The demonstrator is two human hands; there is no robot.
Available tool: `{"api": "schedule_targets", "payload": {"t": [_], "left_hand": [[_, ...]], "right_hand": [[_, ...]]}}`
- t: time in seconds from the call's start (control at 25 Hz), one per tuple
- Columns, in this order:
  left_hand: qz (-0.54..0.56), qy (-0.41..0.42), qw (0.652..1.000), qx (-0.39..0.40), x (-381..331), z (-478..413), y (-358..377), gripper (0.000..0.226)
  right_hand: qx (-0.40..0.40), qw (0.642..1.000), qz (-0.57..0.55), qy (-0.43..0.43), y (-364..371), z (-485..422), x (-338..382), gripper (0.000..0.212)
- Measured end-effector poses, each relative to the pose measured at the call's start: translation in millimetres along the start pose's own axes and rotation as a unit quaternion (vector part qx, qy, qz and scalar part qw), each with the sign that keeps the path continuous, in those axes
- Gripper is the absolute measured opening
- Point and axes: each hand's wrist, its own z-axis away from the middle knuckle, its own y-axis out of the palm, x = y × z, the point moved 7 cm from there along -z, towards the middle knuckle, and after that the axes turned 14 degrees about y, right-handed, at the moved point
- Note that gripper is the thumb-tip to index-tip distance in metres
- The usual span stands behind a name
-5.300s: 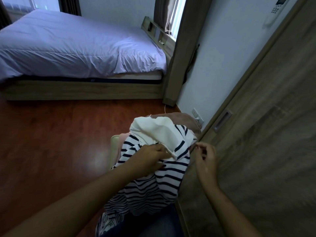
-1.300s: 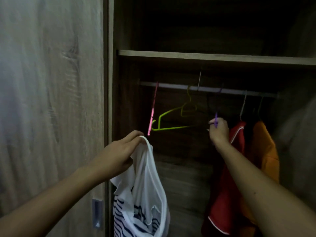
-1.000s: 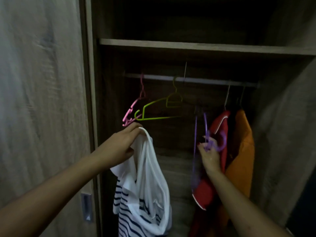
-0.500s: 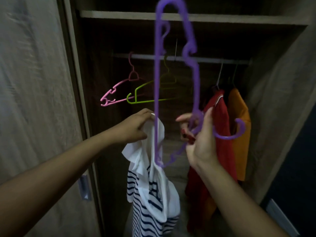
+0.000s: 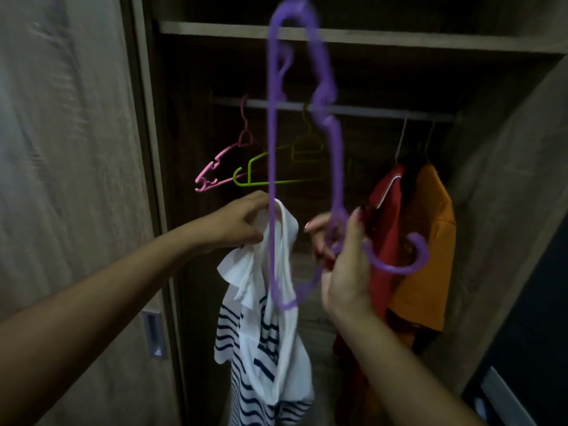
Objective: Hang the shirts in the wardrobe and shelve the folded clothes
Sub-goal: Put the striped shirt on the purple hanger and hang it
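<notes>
My left hand [image 5: 238, 221] grips the collar of a white shirt with navy stripes [image 5: 261, 358], which hangs down in front of the open wardrobe. My right hand [image 5: 342, 256] holds a purple plastic hanger [image 5: 272, 149] near its hook, turned on end so one arm points up past the shelf. The hanger's long bar crosses just in front of the shirt's collar. The hook curls out to the right of my hand.
The wardrobe rail [image 5: 368, 110] carries an empty pink hanger [image 5: 221, 167], a green hanger [image 5: 276, 167], a red shirt [image 5: 384, 229] and an orange shirt [image 5: 430, 241]. A wooden shelf [image 5: 399, 38] runs above. The sliding door [image 5: 67, 179] stands at the left.
My right hand took the purple hanger off the rail and brought it toward me, up on end beside the shirt. In the last half second both hands have barely shifted.
</notes>
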Motion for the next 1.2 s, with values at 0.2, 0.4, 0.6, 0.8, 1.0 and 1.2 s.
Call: {"api": "schedule_targets", "payload": {"t": [0.2,0.4,0.6,0.8,1.0,1.2], "left_hand": [[0.100,-0.054,0.992,-0.046,12.4,22.8,-37.5,0.057],[0.004,-0.019,0.999,0.032,18.2,28.6,-26.0,0.057],[-0.122,0.044,0.985,0.114,6.4,19.0,4.9,0.049],[-0.113,0.039,0.992,0.039,31.8,32.4,2.7,0.032],[-0.105,0.012,0.994,-0.018,57.7,48.1,13.3,0.027],[-0.099,0.026,0.989,-0.108,66.3,51.5,-5.4,0.021]], "right_hand": [[0.031,0.953,0.291,0.082,-65.1,-26.4,-73.1,0.051],[0.148,0.841,0.495,0.158,-58.9,-33.3,-77.5,0.051],[0.158,0.880,0.443,0.068,-13.1,-55.0,-46.5,0.027],[0.204,0.850,0.476,0.093,-5.3,-66.9,-33.5,0.025],[0.181,0.866,0.462,0.069,-7.0,-74.8,-16.1,0.033],[0.204,0.790,0.574,0.065,-47.4,-78.4,2.0,0.022]]}}
